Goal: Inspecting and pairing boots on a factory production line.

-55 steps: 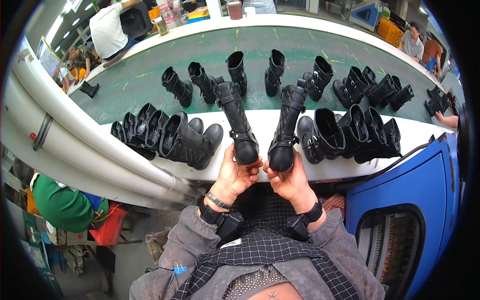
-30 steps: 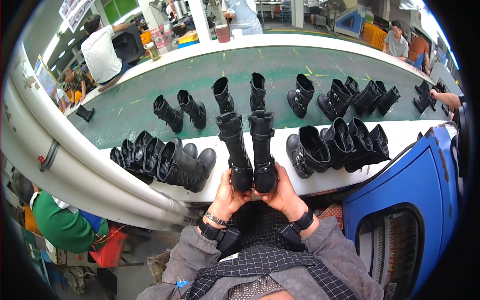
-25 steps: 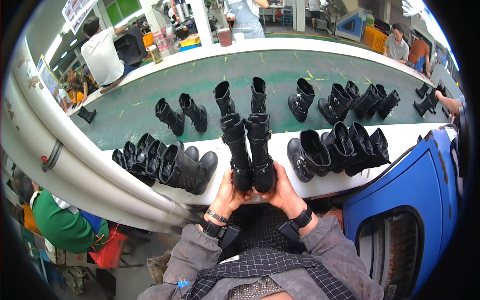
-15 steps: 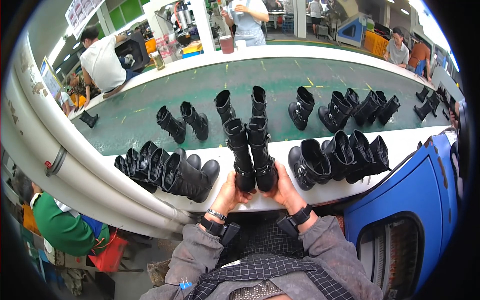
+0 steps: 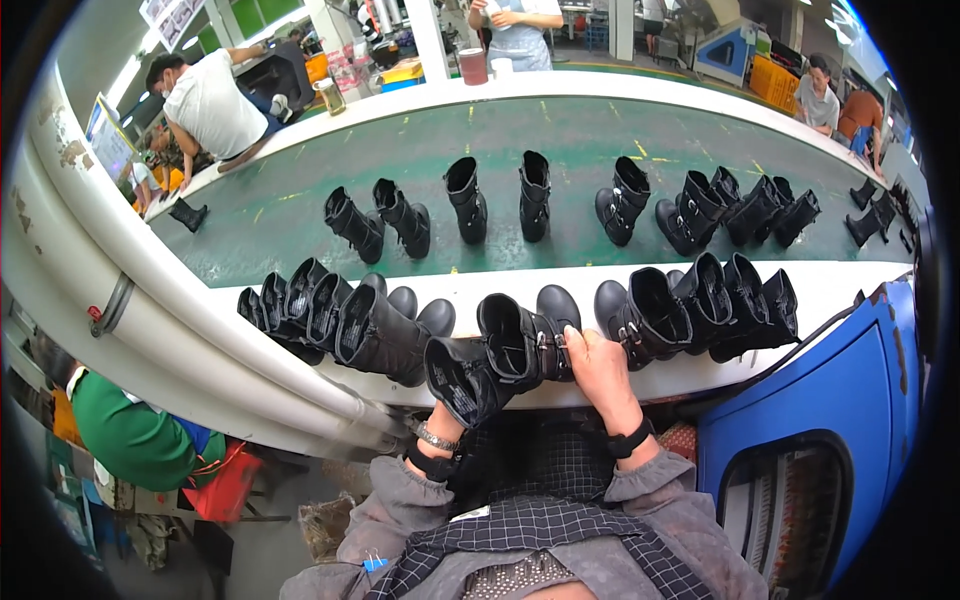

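Observation:
Two black ankle-strapped boots are tilted toward me at the near edge of the white ledge (image 5: 560, 396), their open tops facing me. My right hand (image 5: 598, 368) is closed on the right boot (image 5: 508, 340), by its buckled strap. The left boot (image 5: 466, 385) leans against it and overhangs the edge, its pale-printed lining showing. Beneath that boot, my left hand (image 5: 446, 420) is mostly covered; its fingers are hidden, but the boot rests raised on it.
Black boots stand in rows left (image 5: 380, 330) and right (image 5: 655, 315) on the ledge. More boots (image 5: 466, 200) stand on the green surface (image 5: 400, 140) beyond. A blue machine (image 5: 830, 380) is at my right, thick white pipes (image 5: 200, 340) at my left. Other people sit across and nearby.
The two boots went from upright, soles down in my hands, to tipped back with their tops toward me. My right hand moved up to the strap; the left slid under its boot.

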`<move>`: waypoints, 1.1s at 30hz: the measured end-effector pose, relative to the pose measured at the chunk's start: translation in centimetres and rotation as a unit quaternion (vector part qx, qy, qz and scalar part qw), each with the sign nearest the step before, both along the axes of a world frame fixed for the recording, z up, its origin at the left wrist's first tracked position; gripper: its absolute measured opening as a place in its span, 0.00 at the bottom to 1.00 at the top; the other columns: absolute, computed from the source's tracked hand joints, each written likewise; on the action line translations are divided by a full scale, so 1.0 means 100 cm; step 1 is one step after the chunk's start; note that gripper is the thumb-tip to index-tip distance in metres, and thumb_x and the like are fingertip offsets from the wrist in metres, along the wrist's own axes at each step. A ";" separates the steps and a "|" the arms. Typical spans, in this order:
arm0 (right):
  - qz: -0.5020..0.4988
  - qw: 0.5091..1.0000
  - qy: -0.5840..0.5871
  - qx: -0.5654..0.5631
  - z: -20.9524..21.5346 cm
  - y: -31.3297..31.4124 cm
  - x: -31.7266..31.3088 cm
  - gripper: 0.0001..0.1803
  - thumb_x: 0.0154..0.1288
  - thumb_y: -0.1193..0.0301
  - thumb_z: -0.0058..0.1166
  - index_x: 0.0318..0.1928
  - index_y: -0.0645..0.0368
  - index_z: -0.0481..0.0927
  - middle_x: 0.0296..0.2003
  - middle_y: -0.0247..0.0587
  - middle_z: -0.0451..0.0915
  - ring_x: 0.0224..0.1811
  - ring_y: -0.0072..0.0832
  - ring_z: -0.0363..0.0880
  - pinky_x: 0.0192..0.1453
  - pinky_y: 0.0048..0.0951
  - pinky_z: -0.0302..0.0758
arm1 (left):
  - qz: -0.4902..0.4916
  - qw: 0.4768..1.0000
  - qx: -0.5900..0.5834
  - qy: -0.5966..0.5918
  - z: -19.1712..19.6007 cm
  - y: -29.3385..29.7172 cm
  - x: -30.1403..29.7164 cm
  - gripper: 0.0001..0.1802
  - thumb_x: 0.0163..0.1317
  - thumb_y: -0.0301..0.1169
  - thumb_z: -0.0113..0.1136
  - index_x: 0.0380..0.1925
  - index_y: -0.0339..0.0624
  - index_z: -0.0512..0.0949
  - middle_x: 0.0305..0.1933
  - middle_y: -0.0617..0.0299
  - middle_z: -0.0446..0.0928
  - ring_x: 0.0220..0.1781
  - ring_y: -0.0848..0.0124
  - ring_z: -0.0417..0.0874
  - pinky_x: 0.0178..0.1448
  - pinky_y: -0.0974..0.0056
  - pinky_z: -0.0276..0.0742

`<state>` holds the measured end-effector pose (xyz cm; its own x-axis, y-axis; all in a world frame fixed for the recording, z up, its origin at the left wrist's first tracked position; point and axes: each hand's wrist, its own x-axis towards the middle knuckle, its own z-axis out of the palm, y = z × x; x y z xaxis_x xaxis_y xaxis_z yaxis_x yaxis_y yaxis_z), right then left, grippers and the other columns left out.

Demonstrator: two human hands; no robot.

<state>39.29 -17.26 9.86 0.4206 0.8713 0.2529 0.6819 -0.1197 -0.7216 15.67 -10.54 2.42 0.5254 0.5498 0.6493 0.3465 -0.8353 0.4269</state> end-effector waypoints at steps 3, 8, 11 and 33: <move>0.005 1.000 0.000 0.012 0.004 -0.014 -0.005 0.21 0.69 0.59 0.51 0.38 0.69 0.79 0.37 0.65 0.79 0.41 0.57 0.79 0.46 0.47 0.76 | 0.048 0.998 0.040 0.026 -0.005 -0.017 -0.002 0.24 0.60 0.31 0.64 0.56 0.38 0.74 0.54 0.49 0.76 0.56 0.51 0.76 0.61 0.52 0.72; 0.013 0.992 -0.044 0.114 0.000 -0.033 -0.013 0.24 0.62 0.69 0.54 0.57 0.69 0.72 0.54 0.59 0.73 0.56 0.52 0.73 0.61 0.42 0.69 | 0.117 0.978 0.121 0.127 0.015 -0.041 0.012 0.21 0.57 0.25 0.62 0.53 0.38 0.78 0.55 0.48 0.77 0.57 0.50 0.76 0.64 0.51 0.70; 0.043 0.984 -0.052 0.165 -0.001 -0.040 -0.022 0.31 0.57 0.73 0.55 0.62 0.68 0.68 0.57 0.58 0.71 0.60 0.52 0.70 0.65 0.43 0.66 | 0.084 0.996 0.041 0.005 0.032 -0.039 0.026 0.17 0.55 0.22 0.60 0.47 0.39 0.80 0.47 0.47 0.79 0.50 0.48 0.79 0.55 0.51 0.75; 0.102 0.972 0.047 0.206 0.003 -0.032 -0.033 0.48 0.52 0.70 0.62 0.69 0.72 0.51 0.65 0.63 0.62 0.62 0.49 0.73 0.64 0.36 0.71 | -0.044 0.953 -0.262 -0.148 0.045 -0.023 0.069 0.27 0.48 0.27 0.65 0.52 0.40 0.75 0.56 0.46 0.70 0.58 0.48 0.69 0.62 0.51 0.67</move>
<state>36.03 -20.46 10.15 0.2875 0.7721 0.5668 0.5906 0.3230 -0.7395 22.57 -12.83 6.89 0.4213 0.8013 0.4247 0.0836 -0.5006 0.8616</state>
